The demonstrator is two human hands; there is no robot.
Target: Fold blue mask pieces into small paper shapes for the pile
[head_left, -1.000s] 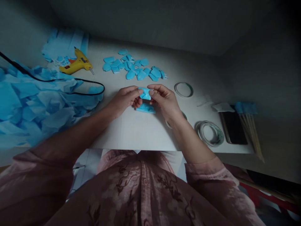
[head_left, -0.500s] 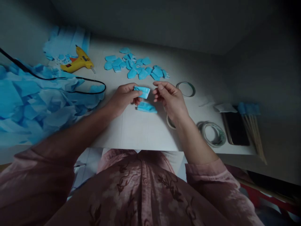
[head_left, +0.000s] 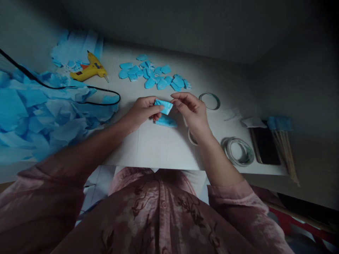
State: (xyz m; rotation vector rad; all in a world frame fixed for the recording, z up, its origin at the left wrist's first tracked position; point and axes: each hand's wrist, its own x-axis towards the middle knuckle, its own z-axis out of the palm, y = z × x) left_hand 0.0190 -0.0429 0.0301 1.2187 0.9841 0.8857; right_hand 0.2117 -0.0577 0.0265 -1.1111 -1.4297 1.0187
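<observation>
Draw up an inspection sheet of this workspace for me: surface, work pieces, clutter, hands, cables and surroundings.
Surface: white tabletop, its near edge in front of the person.
Work pieces: one blue piece in hand; a folded blue strip below it; cut blue shapes grouped beyond.
Clutter: heap of blue scraps, yellow glue gun, ring-shaped rolls, dark flat device, blue-tipped sticks.
Left hand: pinches the blue piece.
Right hand: fingertips at the piece's right edge; contact unclear.
Cables: black cord, looping across the scraps.
Surroundings: plain walls, dimly lit.
</observation>
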